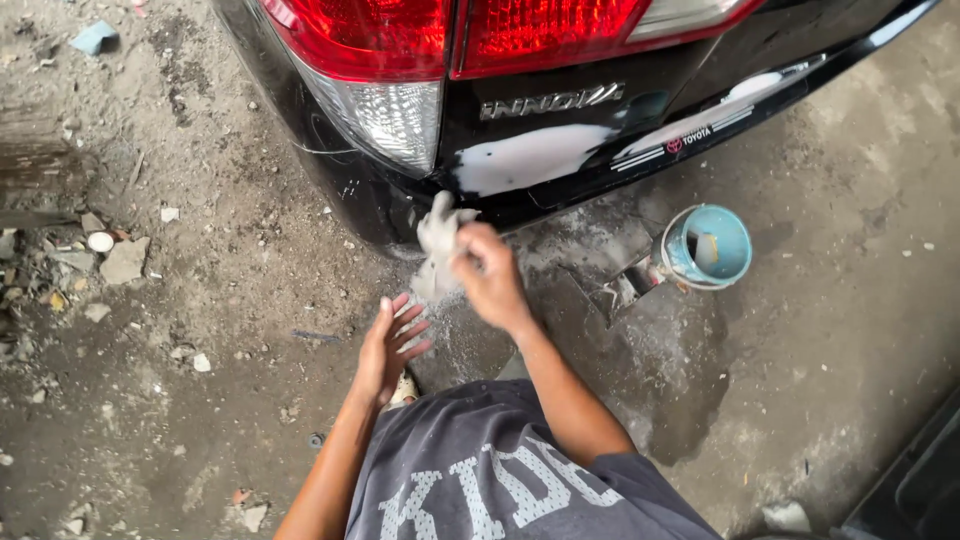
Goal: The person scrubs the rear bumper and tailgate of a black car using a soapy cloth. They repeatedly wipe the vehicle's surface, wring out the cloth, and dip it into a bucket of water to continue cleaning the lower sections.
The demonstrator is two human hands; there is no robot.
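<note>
View from above of a crouching person at the rear corner of a car. Far to the left of the hands, flat grey stone fragments (122, 260) and small rubble lie scattered on the rough, dusty concrete ground (200, 420). The left hand (390, 345) is held open, palm turned toward the right hand, fingers straight and slightly fanned; it grips nothing and hovers just below and to the left of the cloth, apart from it. Fine pale specks on the ground show between the two hands. Directly above the left hand, a crumpled, pale grey, soft rag (438, 250) hangs bunched and wrinkled, its upper end touching the lower edge of the glossy black car bumper (370, 195). The right hand (490, 275) is closed around the rag's right side, fingers curled over the fabric. Above the right hand sit a red and clear ribbed plastic tail lamp (385, 70) and a smooth, white, irregular patch (525, 158) smeared on the black panel. Well to the right of the right hand, a round light-blue can (705, 247), open-topped and lying tilted on its side, rests on a darker, damp-looking stretch of ground. Below both forearms lies the grey printed fabric of the person's shirt (500, 470).
</note>
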